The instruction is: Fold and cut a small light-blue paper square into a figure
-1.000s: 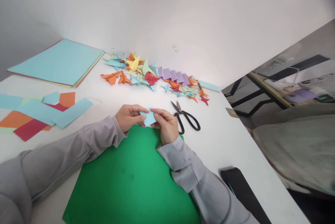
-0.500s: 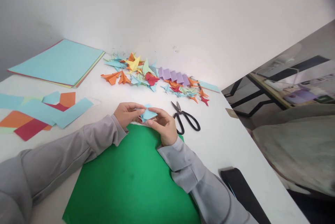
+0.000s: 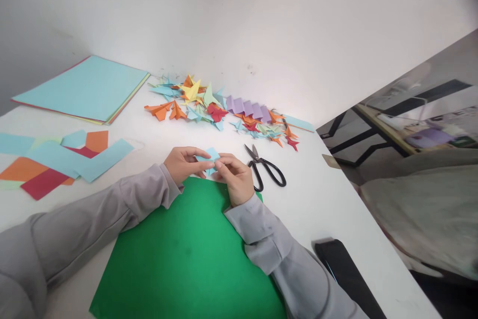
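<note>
Left grip [image 3: 183,163] and right grip [image 3: 236,179] meet over the far edge of a green sheet [image 3: 186,254], thumbs and forefingers of both pinched on one small blue paper [image 3: 213,153]. That paper sits between the two, its top edge showing above the fingertips and a little of it below; the fingers hide most of its creases.

It looks partly folded, so I would judge this piece under way but unfinished, though how many folds remain I cannot tell. Beyond the grip, a heap of folded paper shapes [image 3: 191,91] in several colours suggests plenty already made, with a purple pleated paper [image 3: 248,107] among them. Well to the left of the grip, flat paper pieces [image 3: 65,159] lie overlapping and seem yet to be worked; past those is a stack of large sheets [image 3: 80,90].

Just right of the right grip, scissors [image 3: 255,160] rest on the white counter [image 3: 309,199], blades slightly parted and not in use.
</note>
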The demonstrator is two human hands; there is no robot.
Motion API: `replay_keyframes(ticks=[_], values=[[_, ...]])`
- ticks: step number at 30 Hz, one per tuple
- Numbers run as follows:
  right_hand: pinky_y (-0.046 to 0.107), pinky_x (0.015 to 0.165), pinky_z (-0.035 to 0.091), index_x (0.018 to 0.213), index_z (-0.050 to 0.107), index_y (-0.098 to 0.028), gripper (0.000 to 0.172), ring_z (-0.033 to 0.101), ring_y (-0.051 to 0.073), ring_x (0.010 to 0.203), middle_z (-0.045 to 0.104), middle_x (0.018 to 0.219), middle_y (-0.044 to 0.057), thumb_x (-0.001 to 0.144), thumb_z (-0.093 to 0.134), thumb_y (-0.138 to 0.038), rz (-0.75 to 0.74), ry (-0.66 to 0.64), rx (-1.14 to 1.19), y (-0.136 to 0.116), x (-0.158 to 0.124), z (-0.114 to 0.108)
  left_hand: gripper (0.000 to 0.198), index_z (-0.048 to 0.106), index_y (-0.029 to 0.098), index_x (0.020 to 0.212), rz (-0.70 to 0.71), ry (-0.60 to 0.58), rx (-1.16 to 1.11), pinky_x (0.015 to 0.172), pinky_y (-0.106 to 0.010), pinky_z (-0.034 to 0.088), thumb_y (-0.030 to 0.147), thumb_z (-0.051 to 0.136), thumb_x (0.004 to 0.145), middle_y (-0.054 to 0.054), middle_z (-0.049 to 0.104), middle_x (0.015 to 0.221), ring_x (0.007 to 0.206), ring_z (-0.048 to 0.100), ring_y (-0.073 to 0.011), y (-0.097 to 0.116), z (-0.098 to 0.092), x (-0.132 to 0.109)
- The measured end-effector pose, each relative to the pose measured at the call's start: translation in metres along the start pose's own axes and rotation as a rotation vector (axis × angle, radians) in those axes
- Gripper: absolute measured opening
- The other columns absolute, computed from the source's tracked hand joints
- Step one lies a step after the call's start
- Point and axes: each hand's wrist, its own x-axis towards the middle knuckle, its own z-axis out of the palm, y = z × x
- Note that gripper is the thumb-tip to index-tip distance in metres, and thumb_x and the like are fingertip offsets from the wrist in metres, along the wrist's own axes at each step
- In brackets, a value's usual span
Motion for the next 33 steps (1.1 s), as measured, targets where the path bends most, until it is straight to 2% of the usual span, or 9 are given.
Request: replay_keyframes(ticks=[3,6,8,10,13,17,22,28,33], values=[[0.023,0.044,0.042,0.071,0.064,-0.02,0.018,0.049,0.008,0.052,0.058,0.097,0.004,0.069,0.064,-0.038,0.003,0.031,0.004,0.0,0.0,0.0,0.031,0.062,0.01,0.067,0.023,-0.022,0.044,0.043,-0.024,0.049,0.026,0.079,0.046,0.002,0.058,0.046,0.04,0.056,-0.0111,0.002,0.001,-0.002],[0.025,0.054,0.046,0.067,0.064,-0.02,0.017,0.056,0.015,0.073,0.057,0.098,0.005,0.068,0.066,-0.037,-0.059,0.031,-0.003,0.0,0.001,-0.001,0.029,0.061,0.01,0.068,0.044,-0.075,0.052,0.044,-0.025,0.051,0.021,0.078,0.047,0.002,0.059,0.051,0.044,0.056,-0.0105,0.0,0.0,-0.004],[0.028,0.062,0.047,0.065,0.065,-0.021,0.014,0.055,0.019,0.089,0.058,0.096,0.006,0.067,0.067,-0.035,-0.088,0.025,0.014,0.0,0.001,-0.001,0.031,0.062,0.01,0.075,0.061,-0.108,0.067,0.045,-0.025,0.051,0.018,0.076,0.048,0.001,0.061,0.056,0.049,0.058,-0.0112,-0.001,0.001,-0.004],[0.03,0.066,0.047,0.065,0.066,-0.022,0.011,0.055,0.02,0.093,0.058,0.096,0.005,0.067,0.067,-0.033,-0.093,0.021,0.035,0.0,0.001,-0.002,0.033,0.062,0.01,0.082,0.077,-0.117,0.076,0.044,-0.024,0.051,0.018,0.074,0.052,0.001,0.061,0.058,0.051,0.058,-0.0116,-0.003,0.001,-0.005],[0.029,0.063,0.047,0.071,0.067,-0.023,0.009,0.055,0.019,0.09,0.058,0.097,0.005,0.065,0.069,-0.029,-0.087,0.018,0.048,0.0,0.001,-0.001,0.033,0.061,0.01,0.087,0.091,-0.101,0.072,0.042,-0.023,0.05,0.02,0.07,0.057,0.0,0.061,0.061,0.047,0.056,-0.0099,-0.005,0.002,-0.005],[0.027,0.058,0.047,0.094,0.063,-0.025,0.037,0.056,0.017,0.078,0.059,0.095,0.004,0.059,0.072,-0.022,-0.03,-0.048,0.053,0.0,0.0,0.001,0.031,0.061,0.011,0.089,0.144,-0.103,0.104,0.043,-0.025,0.05,0.017,0.067,0.059,-0.004,0.064,0.077,0.046,0.055,-0.0084,-0.008,0.001,-0.004],[0.026,0.053,0.046,0.083,0.065,-0.023,0.02,0.056,0.014,0.065,0.062,0.079,0.001,0.064,0.063,-0.018,-0.012,-0.048,0.091,0.0,-0.001,0.003,0.016,0.066,0.012,0.078,0.274,-0.097,0.139,0.045,-0.025,0.051,0.018,0.062,0.064,-0.005,0.059,0.082,0.055,0.058,-0.011,-0.008,-0.001,-0.003],[0.024,0.046,0.044,0.074,0.065,-0.02,0.012,0.052,0.01,0.05,0.061,0.064,-0.001,0.063,0.066,-0.022,0.02,0.062,0.066,0.001,-0.002,0.001,0.023,0.068,0.011,0.084,0.214,-0.02,0.172,0.045,-0.023,0.051,0.021,0.061,0.065,-0.004,0.064,0.07,0.045,0.056,-0.0085,-0.008,-0.002,-0.003],[0.024,0.047,0.046,0.074,0.065,-0.02,0.013,0.054,0.011,0.054,0.062,0.066,-0.001,0.06,0.065,-0.019,0.051,0.027,0.08,0.002,-0.001,0.002,0.02,0.071,0.013,0.078,0.269,-0.014,0.182,0.048,-0.024,0.053,0.019,0.06,0.062,-0.008,0.067,0.09,0.059,0.062,-0.0123,-0.009,-0.002,-0.002]])
